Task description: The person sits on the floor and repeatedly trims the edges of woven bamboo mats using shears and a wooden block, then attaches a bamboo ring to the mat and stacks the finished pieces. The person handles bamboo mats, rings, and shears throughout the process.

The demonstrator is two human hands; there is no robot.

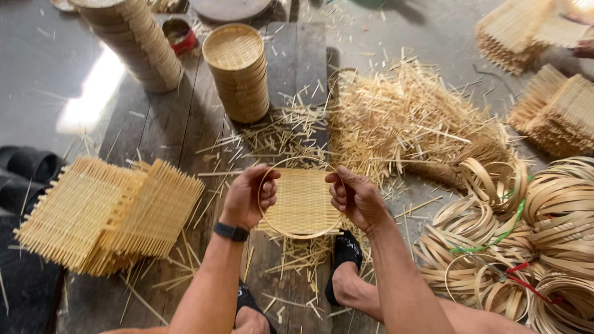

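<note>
My left hand [249, 196] and my right hand [355, 198] hold a thin round bamboo hoop [299, 235] between them, each gripping one side of its rim. Inside the hoop lies a square woven bamboo mat [302, 201], whose edges stick out past the ring at the bottom. A black band sits on my left wrist. The hoop is held just above a dark wooden plank table [173, 124] strewn with bamboo slivers.
Two stacks of finished round woven trays [237, 68] [137, 38] stand at the back. Piled square woven mats [105, 213] lie left, more at the far right [560, 111]. A heap of bamboo offcuts [408, 117] and bundled hoops [532, 241] fill the right. My feet in black sandals [344, 256] are below.
</note>
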